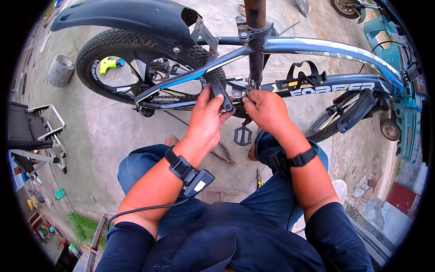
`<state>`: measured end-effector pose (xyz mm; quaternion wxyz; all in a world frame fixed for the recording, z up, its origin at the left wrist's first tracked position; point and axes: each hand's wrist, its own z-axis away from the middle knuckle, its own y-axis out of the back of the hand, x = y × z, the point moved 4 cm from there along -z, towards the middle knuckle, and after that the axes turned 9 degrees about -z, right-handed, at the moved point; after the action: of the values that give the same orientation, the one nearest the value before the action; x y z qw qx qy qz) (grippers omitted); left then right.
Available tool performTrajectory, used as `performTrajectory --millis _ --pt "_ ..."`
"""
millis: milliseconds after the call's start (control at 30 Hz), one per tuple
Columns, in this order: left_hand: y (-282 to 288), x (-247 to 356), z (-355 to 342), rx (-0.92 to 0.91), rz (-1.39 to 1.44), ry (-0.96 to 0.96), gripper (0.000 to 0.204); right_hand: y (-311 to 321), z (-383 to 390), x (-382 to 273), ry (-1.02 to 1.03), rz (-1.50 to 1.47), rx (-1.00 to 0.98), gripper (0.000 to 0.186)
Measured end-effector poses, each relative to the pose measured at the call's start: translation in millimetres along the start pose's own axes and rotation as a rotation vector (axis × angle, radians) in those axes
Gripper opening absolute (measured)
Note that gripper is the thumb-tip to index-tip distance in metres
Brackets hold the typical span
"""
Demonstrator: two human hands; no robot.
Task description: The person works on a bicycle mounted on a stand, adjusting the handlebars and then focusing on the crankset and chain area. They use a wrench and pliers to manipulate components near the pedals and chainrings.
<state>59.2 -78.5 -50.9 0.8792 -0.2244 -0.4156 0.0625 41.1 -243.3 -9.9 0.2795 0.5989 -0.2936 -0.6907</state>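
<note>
My left hand (pixel 205 115) is closed around a dark grey elongated piece (pixel 223 97) with a round screw head at each end, resembling a folding multi-tool. It is held beside the bicycle frame (pixel 317 47), just behind the seat tube (pixel 256 63). Close by, my right hand (pixel 267 109) has its fingers pinched together at a small metal fitting (pixel 250 85) low on that tube. The fingers hide whatever they grip. Below both hands hangs a black pedal (pixel 243 136). The rear wheel (pixel 86 77) lies to the left under a black mudguard (pixel 122 18).
A black bottle cage (pixel 301 76) sits on the down tube, right of my hands. On the ground lie a yellow-green tool (pixel 108 65) behind the wheel's spokes and a stick (pixel 223 154). A grey cylinder (pixel 61 71) and a folding chair (pixel 34 127) are at left, a teal vehicle (pixel 408 131) at right.
</note>
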Motion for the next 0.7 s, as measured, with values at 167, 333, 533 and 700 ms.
performTrajectory --millis 167,333,533,700 --pt "-3 -1 4 0.005 0.01 0.03 0.04 0 0 -1 -0.004 -0.002 -0.007 0.025" --pt "-6 0 6 -0.006 -0.005 0.021 0.041 0 1 1 0.032 -0.018 0.024 0.028" --pt "-8 -2 8 0.002 0.002 0.033 0.042 2 0 -3 -0.019 0.006 -0.016 0.025" --pt "-12 3 11 0.017 0.006 0.08 0.042 1 0 0 -0.002 -0.002 -0.005 0.025"
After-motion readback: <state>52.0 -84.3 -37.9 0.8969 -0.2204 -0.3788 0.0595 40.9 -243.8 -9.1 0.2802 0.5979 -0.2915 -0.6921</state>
